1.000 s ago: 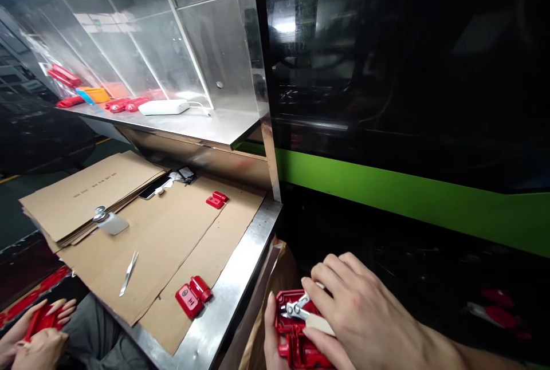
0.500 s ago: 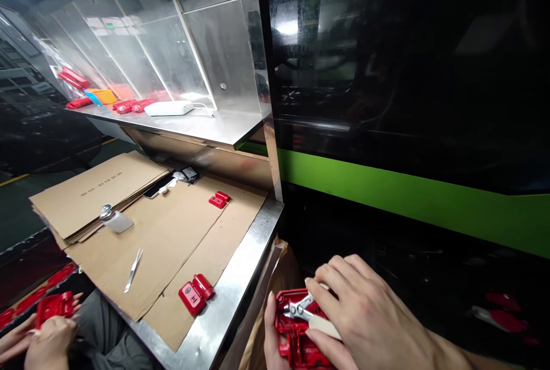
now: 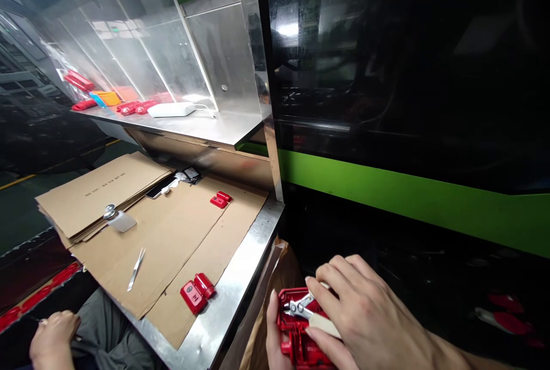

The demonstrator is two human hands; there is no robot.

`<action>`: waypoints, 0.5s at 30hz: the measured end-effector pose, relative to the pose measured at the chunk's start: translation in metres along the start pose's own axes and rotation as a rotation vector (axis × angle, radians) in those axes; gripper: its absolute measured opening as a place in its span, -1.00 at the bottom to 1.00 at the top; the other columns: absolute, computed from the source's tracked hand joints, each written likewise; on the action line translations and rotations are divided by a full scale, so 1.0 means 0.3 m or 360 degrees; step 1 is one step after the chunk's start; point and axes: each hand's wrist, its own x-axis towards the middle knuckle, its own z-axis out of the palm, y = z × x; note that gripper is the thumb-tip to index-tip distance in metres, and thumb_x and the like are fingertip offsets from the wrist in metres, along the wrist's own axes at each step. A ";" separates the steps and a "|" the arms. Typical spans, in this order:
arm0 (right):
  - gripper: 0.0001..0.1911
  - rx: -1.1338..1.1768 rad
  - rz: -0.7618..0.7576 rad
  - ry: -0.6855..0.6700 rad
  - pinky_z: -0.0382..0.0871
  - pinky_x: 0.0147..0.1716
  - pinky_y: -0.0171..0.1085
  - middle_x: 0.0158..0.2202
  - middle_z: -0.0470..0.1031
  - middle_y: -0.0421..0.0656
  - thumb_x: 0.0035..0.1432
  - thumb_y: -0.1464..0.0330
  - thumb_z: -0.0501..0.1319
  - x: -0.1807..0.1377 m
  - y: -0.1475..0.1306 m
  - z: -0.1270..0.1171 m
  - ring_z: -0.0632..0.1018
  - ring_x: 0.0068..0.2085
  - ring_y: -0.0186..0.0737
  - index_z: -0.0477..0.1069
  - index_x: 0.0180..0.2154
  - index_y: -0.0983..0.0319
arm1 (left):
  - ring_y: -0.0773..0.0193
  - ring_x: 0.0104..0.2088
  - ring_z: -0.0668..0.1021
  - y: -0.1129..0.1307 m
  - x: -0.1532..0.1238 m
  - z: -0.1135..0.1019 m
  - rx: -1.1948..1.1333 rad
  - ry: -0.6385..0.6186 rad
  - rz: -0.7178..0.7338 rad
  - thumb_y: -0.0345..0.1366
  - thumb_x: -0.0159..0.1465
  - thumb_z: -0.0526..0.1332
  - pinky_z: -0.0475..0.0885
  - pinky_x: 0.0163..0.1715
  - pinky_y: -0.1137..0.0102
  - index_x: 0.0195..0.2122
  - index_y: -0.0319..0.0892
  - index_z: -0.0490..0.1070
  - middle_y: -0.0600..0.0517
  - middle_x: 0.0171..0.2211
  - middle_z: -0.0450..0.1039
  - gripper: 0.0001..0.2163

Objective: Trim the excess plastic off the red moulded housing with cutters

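Observation:
My right hand (image 3: 361, 307) is closed around a pair of nippers with cream handles (image 3: 324, 325) and short metal jaws. The jaws lie inside an open red plastic housing (image 3: 301, 338), against its inner wall. My left hand (image 3: 275, 330) grips that housing from its left side, and much of the hand is cut off by the lower picture edge. On the cardboard nearby lies a similar red plastic part (image 3: 197, 292), with a second one (image 3: 220, 200) farther back. Steel tweezers (image 3: 136, 270) rest to the left.
A steel-edged table (image 3: 240, 270) carries cardboard sheets (image 3: 103, 189), a pump bottle (image 3: 120, 220) and a phone (image 3: 157, 188). Above it, a metal shelf (image 3: 223, 129) holds red parts and a white device (image 3: 172, 109). A co-worker's hand (image 3: 55, 335) shows at lower left.
My hands keep nearly the same pose on the nippers and housing. At lower left, the co-worker's red part and one of their hands have gone out of view.

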 end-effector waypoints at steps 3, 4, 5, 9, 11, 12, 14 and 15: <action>-0.63 0.0009 -0.0016 -0.0016 0.20 -0.17 -0.14 -0.23 0.55 -0.21 -0.01 0.20 0.43 0.001 0.003 -0.005 0.44 -0.23 -0.19 0.52 -0.18 0.25 | -0.10 0.37 0.20 -0.015 -0.016 -0.002 -0.0007 0.0086 0.0089 -0.08 0.24 0.28 0.27 0.35 0.05 0.10 0.45 0.42 0.47 0.19 0.37 -0.60; -0.64 0.0012 -0.0025 -0.0022 0.20 -0.18 -0.14 -0.24 0.55 -0.21 -0.01 0.21 0.43 0.003 0.003 -0.009 0.43 -0.24 -0.19 0.51 -0.19 0.25 | -0.10 0.36 0.22 -0.018 -0.021 -0.003 -0.0005 0.0101 0.0108 -0.13 0.24 0.28 0.27 0.35 0.06 0.10 0.45 0.43 0.47 0.19 0.36 -0.60; -0.66 0.0013 -0.0036 -0.0027 0.20 -0.19 -0.14 -0.24 0.54 -0.21 -0.01 0.22 0.42 0.005 0.003 -0.014 0.42 -0.25 -0.19 0.51 -0.20 0.25 | -0.10 0.35 0.24 -0.020 -0.023 -0.004 -0.0001 0.0109 0.0125 -0.16 0.25 0.27 0.29 0.33 0.06 0.10 0.44 0.43 0.46 0.19 0.37 -0.60; -0.76 -0.0003 -0.0062 -0.0034 0.18 -0.27 -0.13 -0.32 0.52 -0.20 0.00 0.27 0.40 0.014 -0.004 -0.031 0.40 -0.30 -0.18 0.51 -0.29 0.24 | -0.07 0.35 0.23 -0.014 -0.018 -0.007 0.0072 0.0100 0.0155 -0.20 0.28 0.25 0.20 0.36 0.07 0.08 0.41 0.45 0.39 0.12 0.47 -0.62; -0.82 0.0004 -0.0030 -0.0040 0.19 -0.30 -0.14 -0.33 0.51 -0.19 0.01 0.31 0.39 0.017 -0.010 -0.033 0.41 -0.30 -0.18 0.49 -0.33 0.24 | -0.06 0.36 0.22 -0.006 -0.012 -0.008 0.0123 0.0068 0.0143 -0.19 0.30 0.22 0.12 0.39 0.04 0.08 0.40 0.46 0.35 0.09 0.51 -0.65; -0.84 0.0025 -0.0019 -0.0056 0.20 -0.32 -0.14 -0.34 0.50 -0.19 0.01 0.33 0.39 0.017 -0.012 -0.032 0.41 -0.31 -0.19 0.47 -0.36 0.23 | -0.06 0.36 0.21 -0.001 -0.010 -0.008 0.0143 0.0043 0.0132 -0.16 0.30 0.19 0.10 0.39 0.03 0.08 0.40 0.46 0.34 0.09 0.51 -0.65; -0.86 0.0072 -0.0018 -0.0127 0.23 -0.34 -0.16 -0.37 0.48 -0.21 0.01 0.36 0.39 0.013 -0.012 -0.025 0.41 -0.33 -0.21 0.44 -0.40 0.22 | -0.03 0.38 0.17 0.009 -0.010 -0.007 0.0181 -0.0021 0.0100 -0.12 0.30 0.17 0.11 0.40 0.04 0.08 0.46 0.44 0.36 0.11 0.49 -0.65; -0.85 0.0082 -0.0029 -0.0176 0.24 -0.34 -0.16 -0.38 0.47 -0.21 0.02 0.36 0.39 0.010 -0.008 -0.022 0.40 -0.34 -0.21 0.44 -0.41 0.22 | -0.02 0.38 0.15 0.015 -0.011 -0.005 0.0199 -0.0057 0.0079 -0.10 0.29 0.18 0.11 0.40 0.07 0.08 0.51 0.42 0.39 0.11 0.48 -0.64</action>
